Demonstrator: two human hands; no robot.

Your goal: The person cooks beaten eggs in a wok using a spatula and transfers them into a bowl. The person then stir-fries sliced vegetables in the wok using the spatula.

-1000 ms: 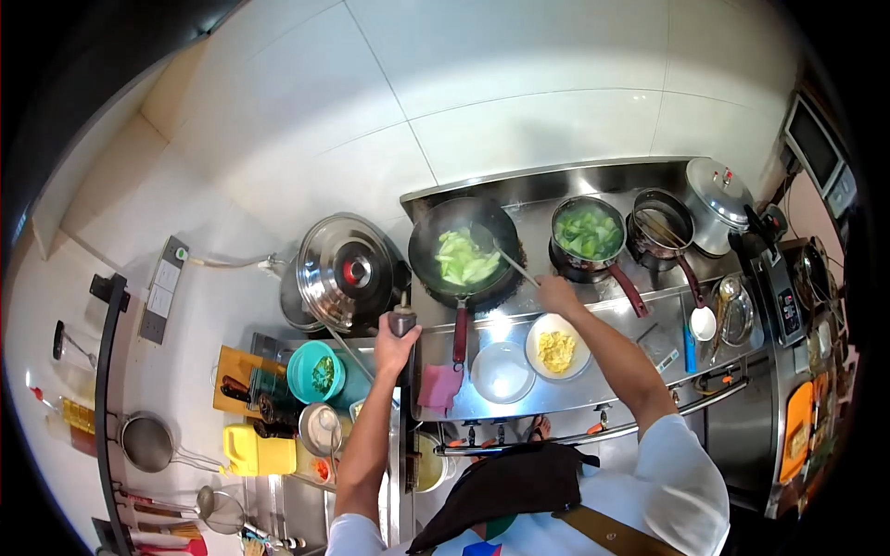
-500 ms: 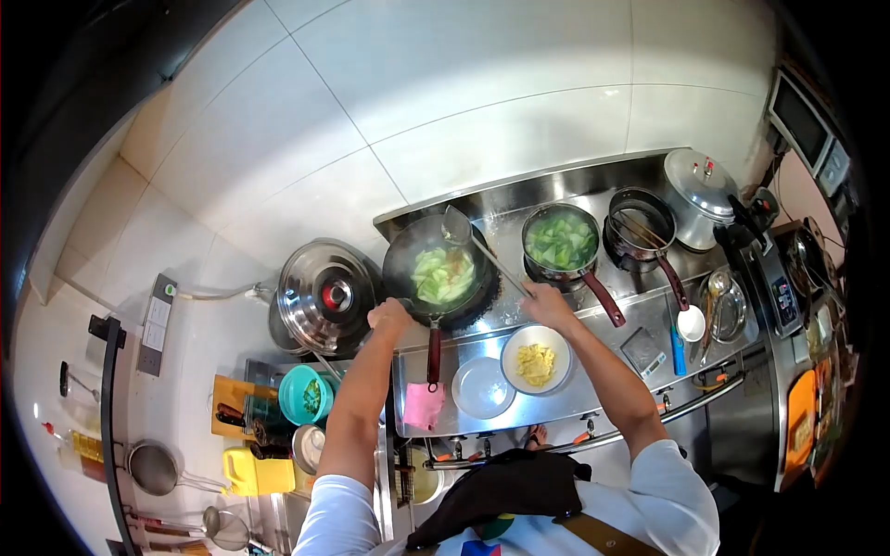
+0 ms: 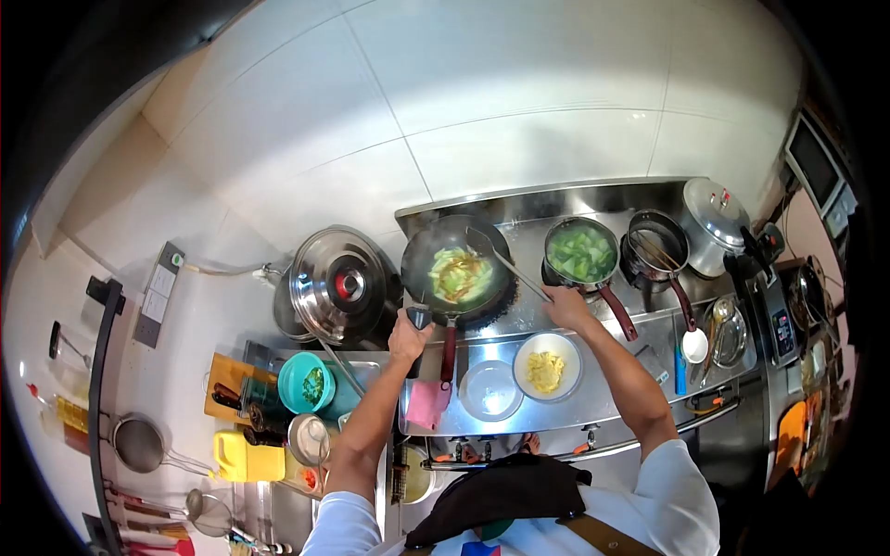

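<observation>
Wok (image 3: pixel 459 227) lies just beyond the left hand (image 3: pixel 408 339), which grips a bottle (image 3: pixel 420 317).

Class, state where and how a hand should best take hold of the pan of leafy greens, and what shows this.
Grip the outer half of the dark red handle, coming from the person's side with fingers wrapped across it. The handle is long and slim, slants out from the pan toward the person, and its outer end lies well away from the steamy greens.
</observation>
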